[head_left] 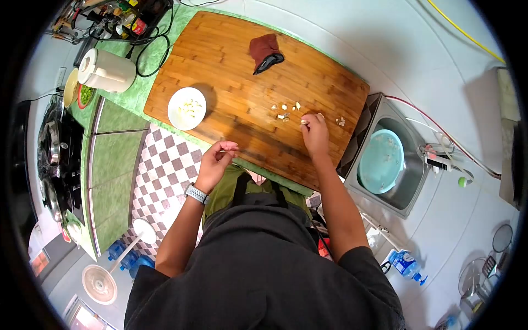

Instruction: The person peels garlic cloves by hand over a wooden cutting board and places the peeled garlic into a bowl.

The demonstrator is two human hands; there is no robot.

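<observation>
On a large wooden cutting board (236, 71), my right hand (315, 135) pinches a pale garlic clove (304, 122) between thumb and fingertips. Several loose garlic cloves (284, 107) lie just left of it, and a small heap of garlic skins (341, 121) is to its right. My left hand (220, 158) hovers over the board's near edge with thumb and fingers drawn together; whatever is in them, if anything, is too small to make out. Beyond it, a white bowl (175, 113) holds peeled cloves.
A brown and black folded cloth item (265, 52) lies at the board's far side. To the right, a steel sink (421, 181) contains a light-blue basin (379, 165). A cream kettle (113, 70) stands on the left counter, with a stove (69, 159) below it.
</observation>
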